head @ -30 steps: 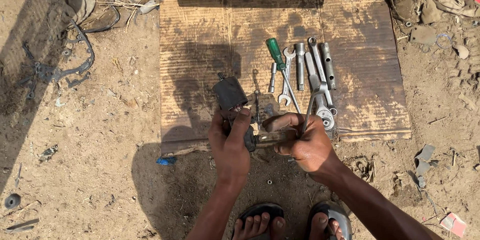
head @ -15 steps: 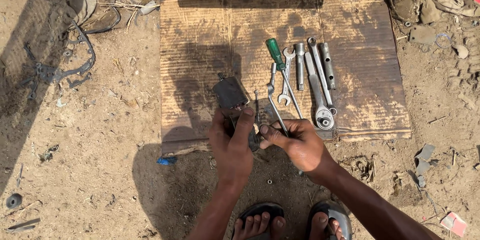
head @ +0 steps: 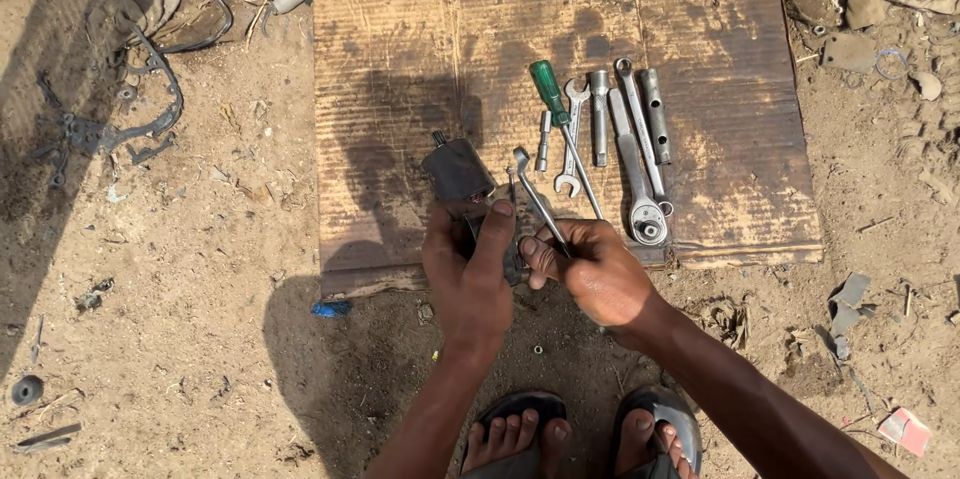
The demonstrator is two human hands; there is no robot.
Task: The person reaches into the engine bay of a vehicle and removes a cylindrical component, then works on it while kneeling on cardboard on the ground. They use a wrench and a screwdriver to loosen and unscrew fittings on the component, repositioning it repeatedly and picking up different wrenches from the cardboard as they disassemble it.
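Reaching forward from the bottom edge with both bare forearms, meeting over the near edge of a cardboard sheet (head: 400, 89) lying on sandy ground. Angling the left hand (head: 468, 264) up from below, wrist straight, fingers and thumb curling round a small dark metal part (head: 458, 175) and gripping it firmly, the part's upper end poking out above the knuckles and resting over the cardboard. Coming in from the lower right with the right hand (head: 590, 267), wrist bent inward, fingers clenching around the lower end of a slim spanner (head: 535, 197), its shaft slanting up and left so that its head is sitting just beside the dark part; hard to tell whether touching it. Keeping both hands close together, nearly knuckle to knuckle. Lying in a loose row on the cardboard just beyond the right hand: a green-handled screwdriver (head: 552, 97), an open-ended spanner (head: 571, 144), a ratchet handle (head: 634, 179) and a tube spanner (head: 654, 114), all untouched. Showing sandalled feet (head: 580, 439) at the bottom, and a tangle of dark wire (head: 100, 129) well apart on the dirt to the left.
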